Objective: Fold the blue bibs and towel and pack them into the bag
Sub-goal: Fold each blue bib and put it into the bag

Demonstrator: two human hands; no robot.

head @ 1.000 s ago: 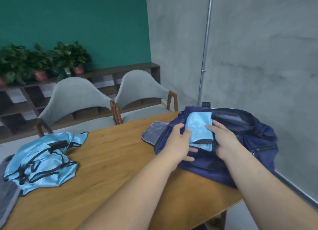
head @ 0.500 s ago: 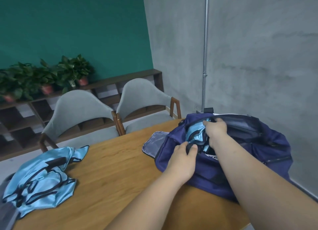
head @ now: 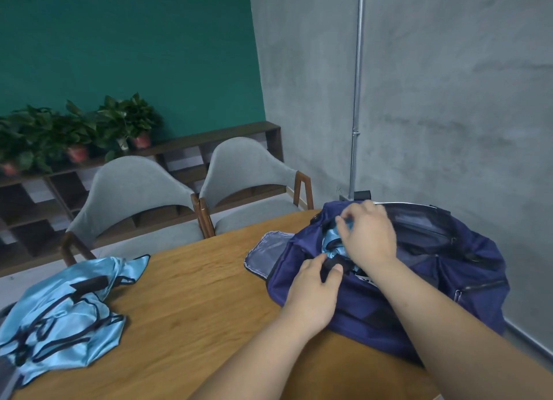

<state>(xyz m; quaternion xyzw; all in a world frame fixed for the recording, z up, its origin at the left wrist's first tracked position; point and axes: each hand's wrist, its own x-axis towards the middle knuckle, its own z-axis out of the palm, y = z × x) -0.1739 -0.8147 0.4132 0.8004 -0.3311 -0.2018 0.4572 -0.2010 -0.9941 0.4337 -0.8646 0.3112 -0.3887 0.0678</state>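
Head view: one wide-angle look down over both forearms.
Hidden: most of folded bib sunk in the bag mouth and under the right palm; near right part of bag covered by the right forearm.
Cut off: grey cloth at near left edge, a sliver only, too little to identify.
Bag: navy, slumped on right end of table, top open, grey-lined flap thrown left.
Folded bib: shiny light blue, dark trim, inside the bag opening.
Left hand: thumb and forefinger pinching black strap at near lip of bag.
Right hand: fingers curled down onto folded bib, gripping it in the opening.
Loose bibs: crumpled light-blue heap, near left of table, well apart from bag.
Far side: two grey chairs, potted plants on a shelf.
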